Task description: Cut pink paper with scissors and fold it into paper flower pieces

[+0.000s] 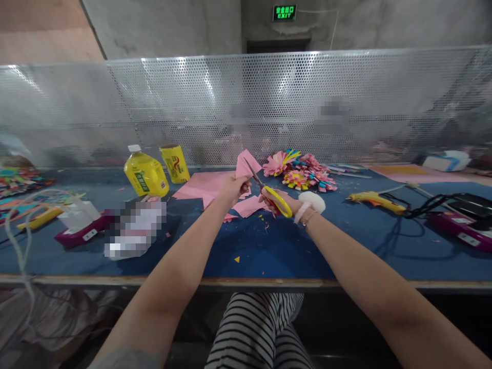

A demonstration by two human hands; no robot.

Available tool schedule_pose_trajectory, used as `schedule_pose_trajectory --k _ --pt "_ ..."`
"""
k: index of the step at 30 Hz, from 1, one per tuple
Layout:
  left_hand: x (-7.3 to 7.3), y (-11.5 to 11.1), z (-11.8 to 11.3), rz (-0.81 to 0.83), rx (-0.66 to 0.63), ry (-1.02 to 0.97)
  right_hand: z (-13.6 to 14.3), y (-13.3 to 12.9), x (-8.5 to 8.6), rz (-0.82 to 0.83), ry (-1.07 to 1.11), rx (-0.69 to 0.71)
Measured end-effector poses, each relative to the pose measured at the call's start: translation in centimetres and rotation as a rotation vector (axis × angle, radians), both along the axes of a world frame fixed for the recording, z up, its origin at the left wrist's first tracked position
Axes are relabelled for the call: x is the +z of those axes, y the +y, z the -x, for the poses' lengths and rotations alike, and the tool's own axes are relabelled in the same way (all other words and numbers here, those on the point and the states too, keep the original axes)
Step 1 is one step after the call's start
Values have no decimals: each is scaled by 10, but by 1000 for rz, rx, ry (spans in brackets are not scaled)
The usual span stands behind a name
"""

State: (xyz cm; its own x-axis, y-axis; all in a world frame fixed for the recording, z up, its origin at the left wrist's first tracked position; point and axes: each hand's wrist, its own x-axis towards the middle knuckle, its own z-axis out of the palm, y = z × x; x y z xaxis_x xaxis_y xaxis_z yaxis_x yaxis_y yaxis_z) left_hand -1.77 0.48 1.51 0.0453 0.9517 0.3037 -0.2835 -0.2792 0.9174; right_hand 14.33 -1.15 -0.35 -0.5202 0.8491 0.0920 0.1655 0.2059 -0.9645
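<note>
My left hand (233, 189) is closed on a folded piece of pink paper (246, 161), held up above the blue table. In my right hand (274, 199) is a pair of scissors with yellow handles (282, 204), fingers wrapped round the grips. The scissor blades (252, 169) point up and to the left and overlap the pink paper; I cannot tell whether they are cutting into it. Under and beside my hands lie larger pink sheets (196, 185) and a smaller pink piece (249, 205).
A yellow bottle (145, 171) and a yellow can (175, 164) stand left. Pink and multicoloured paper flowers (302, 171) lie behind my right hand. A yellow glue gun (376, 201) and purple power strip (461, 230) lie right. A perforated metal screen (172, 102) borders the table's back.
</note>
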Motion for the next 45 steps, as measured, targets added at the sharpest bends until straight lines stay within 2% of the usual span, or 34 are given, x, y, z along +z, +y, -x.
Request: schedule_pose_trajectory --k 15,24,27,31,36,45 --pt "3 -6 -2 25 -37 -48 -1 7 -5 1 13 36" --pt "4 -4 -2 53 -17 -32 -2 -5 2 -114 -52 -27" --pt "4 -4 -1 58 -21 -31 -2 -2 -1 -80 -54 -35" --pt "4 -6 -1 73 -15 -37 -1 1 -5 -15 -54 -82" --pt "6 -8 -2 82 -15 -60 1 1 -5 -66 -118 -174" --pt "7 -8 0 82 -38 -74 5 -8 7 -181 -306 -274"
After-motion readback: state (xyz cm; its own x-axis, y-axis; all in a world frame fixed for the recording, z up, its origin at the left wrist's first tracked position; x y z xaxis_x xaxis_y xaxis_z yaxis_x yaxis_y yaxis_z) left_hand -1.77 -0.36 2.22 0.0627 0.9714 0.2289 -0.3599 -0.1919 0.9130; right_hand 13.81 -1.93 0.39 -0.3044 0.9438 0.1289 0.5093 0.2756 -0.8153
